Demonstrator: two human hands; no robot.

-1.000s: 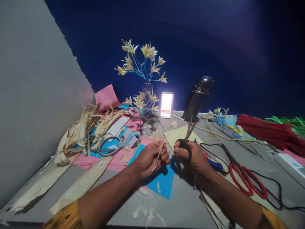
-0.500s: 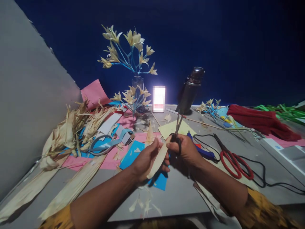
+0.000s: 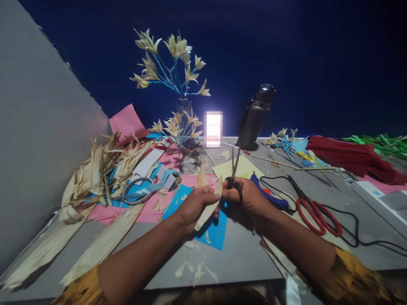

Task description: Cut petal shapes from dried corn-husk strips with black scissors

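Between the thumb and fingers of my left hand (image 3: pixel 199 205) is a pale strip of dried corn husk (image 3: pixel 209 211), its pointed tip upward. My right hand (image 3: pixel 249 197) grips small black-handled scissors (image 3: pixel 234 180), their blades parted slightly and pointing away from me, just right of the strip's tip. The right fingertips come close to the strip; whether they touch it I cannot tell. Below both hands lies a blue paper sheet (image 3: pixel 219 237) with husk scraps. Another cut husk petal (image 3: pixel 201 174) stands beyond my left hand.
Dried husks (image 3: pixel 95 178) and a tape roll (image 3: pixel 125 192) lie left. Husk flowers stand in a glass vase (image 3: pixel 184 106) near a dark flask (image 3: pixel 256 116). At right are red-handled scissors (image 3: pixel 318 218), a blue glue gun (image 3: pixel 270 197), its black cord and a red cloth (image 3: pixel 349 159).
The scissors have moved off the husk strip, whose upper end now shows as a narrow point. My left hand has shifted slightly, and the two hands are a little further apart.
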